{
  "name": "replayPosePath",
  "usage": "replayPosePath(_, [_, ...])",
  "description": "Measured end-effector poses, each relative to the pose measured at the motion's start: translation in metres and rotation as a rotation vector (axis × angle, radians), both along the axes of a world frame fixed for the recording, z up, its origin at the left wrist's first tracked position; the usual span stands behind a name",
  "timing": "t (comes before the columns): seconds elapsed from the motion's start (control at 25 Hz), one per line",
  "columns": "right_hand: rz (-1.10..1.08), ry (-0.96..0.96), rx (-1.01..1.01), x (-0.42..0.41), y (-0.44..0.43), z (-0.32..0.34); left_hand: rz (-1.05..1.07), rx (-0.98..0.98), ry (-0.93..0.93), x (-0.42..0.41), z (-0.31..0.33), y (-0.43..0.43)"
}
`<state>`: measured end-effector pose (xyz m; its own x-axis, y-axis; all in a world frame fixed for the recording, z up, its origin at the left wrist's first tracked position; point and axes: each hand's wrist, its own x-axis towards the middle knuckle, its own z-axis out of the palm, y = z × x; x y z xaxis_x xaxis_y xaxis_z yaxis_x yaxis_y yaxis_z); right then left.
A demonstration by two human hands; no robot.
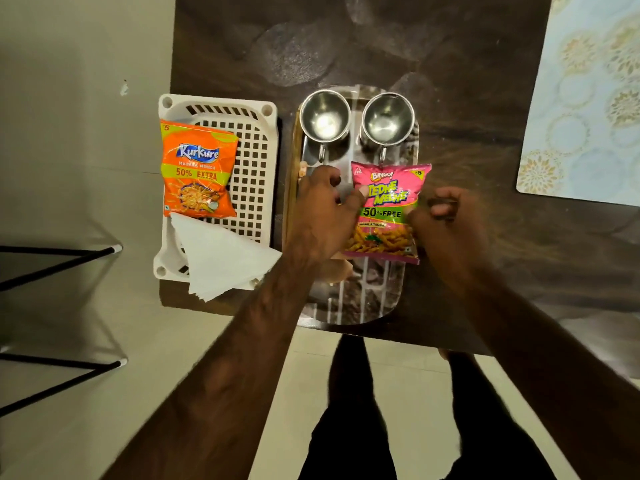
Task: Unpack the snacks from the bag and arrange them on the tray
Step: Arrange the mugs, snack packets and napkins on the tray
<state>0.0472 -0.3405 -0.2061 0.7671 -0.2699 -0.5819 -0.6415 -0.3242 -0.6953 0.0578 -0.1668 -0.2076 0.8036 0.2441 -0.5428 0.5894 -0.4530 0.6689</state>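
A pink Bingo snack packet [388, 209] lies on the shiny patterned tray [360, 299] in the middle of the dark table. My left hand [322, 209] grips the packet's left edge with thumb on its front. My right hand [450, 223] is curled at the packet's right edge, blurred, and seems to pinch it. Two steel cups [323, 116] [387, 117] stand at the tray's far end. An orange Kurkure packet [197, 171] rests in a white plastic basket [256, 161] to the left of the tray.
White paper napkins [221, 261] lie over the basket's near corner. A patterned light-blue mat [585, 98] lies at the right of the dark table [467, 64]. Black metal legs [59, 258] stand on the floor at left. My legs are below the table's near edge.
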Motion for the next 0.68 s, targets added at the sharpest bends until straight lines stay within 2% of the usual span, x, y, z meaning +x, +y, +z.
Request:
replayPosePath(0.12, [0.03, -0.15, -0.166, -0.009, -0.003, 0.013, 0.115, 0.125, -0.178, -0.004, 0.024, 0.049])
replayPosePath(0.2, [0.076, -0.193, -0.163, -0.011, 0.005, 0.02, 0.203, 0.308, -0.258, -0.008, 0.034, 0.094])
replayPosePath(0.28, [0.138, -0.189, -0.081, -0.011, 0.023, 0.026, 0.275, 0.524, -0.164, -0.009, 0.037, 0.143])
replayPosePath(0.36, [0.228, -0.192, 0.025, -0.011, 0.045, 0.029, 0.277, 0.669, 0.099, -0.01, 0.031, 0.184])
replayPosePath(0.44, [0.316, -0.199, 0.092, -0.01, 0.067, 0.03, 0.193, 0.676, 0.331, -0.011, 0.023, 0.205])
replayPosePath(0.48, [0.342, -0.194, 0.13, -0.009, 0.078, 0.029, 0.141, 0.664, 0.38, -0.011, 0.017, 0.209])
replayPosePath(0.56, [0.376, -0.164, 0.2, -0.008, 0.094, 0.024, 0.074, 0.693, 0.362, -0.012, 0.007, 0.21])
replayPosePath(0.68, [0.434, -0.117, 0.253, -0.004, 0.108, 0.016, 0.097, 0.765, 0.235, -0.013, 0.004, 0.204])
